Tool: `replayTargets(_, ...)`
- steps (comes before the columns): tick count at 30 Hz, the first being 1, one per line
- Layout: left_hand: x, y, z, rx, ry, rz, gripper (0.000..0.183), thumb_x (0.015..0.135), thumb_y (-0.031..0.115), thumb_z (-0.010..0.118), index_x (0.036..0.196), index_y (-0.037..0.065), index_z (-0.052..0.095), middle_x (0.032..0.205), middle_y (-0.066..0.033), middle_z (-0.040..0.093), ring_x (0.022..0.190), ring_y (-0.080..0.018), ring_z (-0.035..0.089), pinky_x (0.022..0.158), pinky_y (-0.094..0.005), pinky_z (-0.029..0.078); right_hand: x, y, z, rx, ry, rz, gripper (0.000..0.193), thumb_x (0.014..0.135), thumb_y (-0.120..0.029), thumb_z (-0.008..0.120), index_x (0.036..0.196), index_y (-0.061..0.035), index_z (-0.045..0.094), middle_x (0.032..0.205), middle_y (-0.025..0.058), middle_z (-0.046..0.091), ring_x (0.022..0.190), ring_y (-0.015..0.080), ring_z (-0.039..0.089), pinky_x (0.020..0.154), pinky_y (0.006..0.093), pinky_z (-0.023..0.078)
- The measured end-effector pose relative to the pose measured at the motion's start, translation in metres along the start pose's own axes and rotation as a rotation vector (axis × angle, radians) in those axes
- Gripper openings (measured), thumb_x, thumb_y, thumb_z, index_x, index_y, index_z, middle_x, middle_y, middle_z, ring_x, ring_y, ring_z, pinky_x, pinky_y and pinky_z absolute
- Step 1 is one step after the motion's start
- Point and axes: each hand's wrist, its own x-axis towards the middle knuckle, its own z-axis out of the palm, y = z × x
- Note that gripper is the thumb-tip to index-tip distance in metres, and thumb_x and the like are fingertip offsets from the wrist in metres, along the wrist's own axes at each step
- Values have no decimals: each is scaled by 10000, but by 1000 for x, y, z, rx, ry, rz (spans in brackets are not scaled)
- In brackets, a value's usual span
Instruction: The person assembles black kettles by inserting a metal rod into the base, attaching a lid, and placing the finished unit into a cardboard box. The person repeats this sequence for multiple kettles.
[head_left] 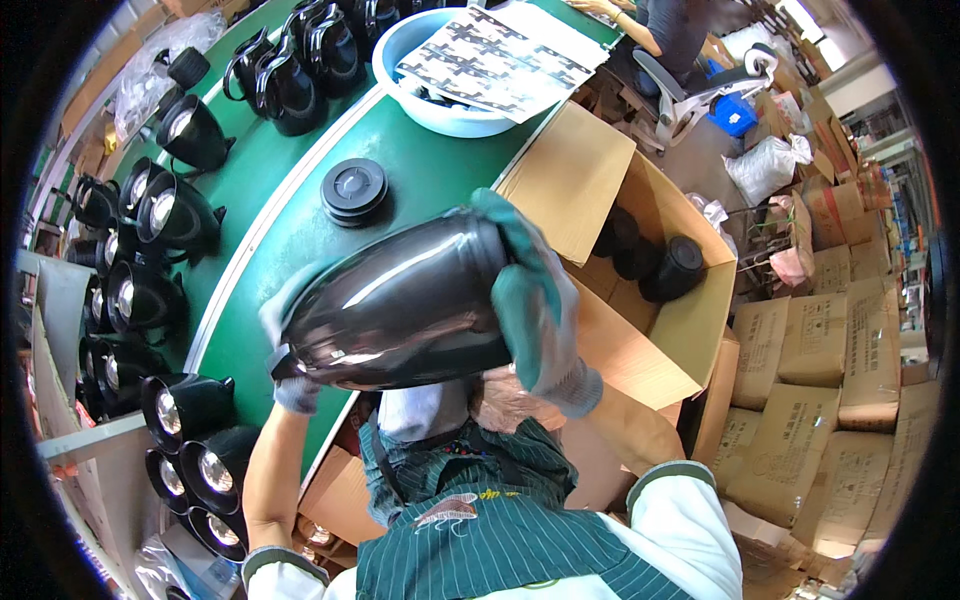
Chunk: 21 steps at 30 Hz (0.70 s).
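Note:
A glossy black jug (405,300) lies sideways in the air between my hands, over the near edge of the green table. My left hand (283,312), in a grey glove, holds its left end, with most of the fingers hidden behind it. At the right end, my right hand (535,300) in a green-and-grey glove is closed around the rim. Just beyond the jug, a small stack of round black lids (355,188) rests on the green table (262,232).
Black jugs (290,88) stand at the back, and open-mouthed jug shells (180,215) line the left. A light-blue basin (450,122) bears patterned sheets. An open carton (700,330) on the right contains black pieces. Beyond are stacked boxes (780,430) and another person's arm (635,30).

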Motion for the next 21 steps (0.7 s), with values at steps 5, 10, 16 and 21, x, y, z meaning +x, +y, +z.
replayTargets(5,-17,-31,-2,-96,-207,-114,493,989,198,652,1441,22,565,1331,-135,676,1156,-245,681,1066,-396,536,34,-21,9,-269,-219,-431,792,907,-469,732,1514,-21,493,1401,267,617,1349,439,550,1118,514,439)
replayTargets(10,-4,73,23,400,58,364,321,936,105,669,1240,23,730,1160,-144,757,1080,-277,731,963,-411,598,8,-1,12,108,-79,213,641,1058,-382,552,1527,43,448,1480,172,556,1326,264,565,1110,413,463)
replayTargets(16,5,138,20,891,-66,617,335,885,140,710,1190,12,761,1114,-142,767,993,-279,755,883,-365,605,-29,58,-26,278,-341,553,794,1065,-423,535,1657,-34,175,1692,158,230,1539,279,281,1256,406,247)
replayTargets(21,-35,-38,-72,212,37,79,390,907,174,727,1253,-3,703,1091,-96,738,900,-221,706,899,-358,580,-2,27,-6,-246,-440,-508,1232,808,-827,642,1630,4,254,1640,369,214,1496,571,275,1218,614,253)
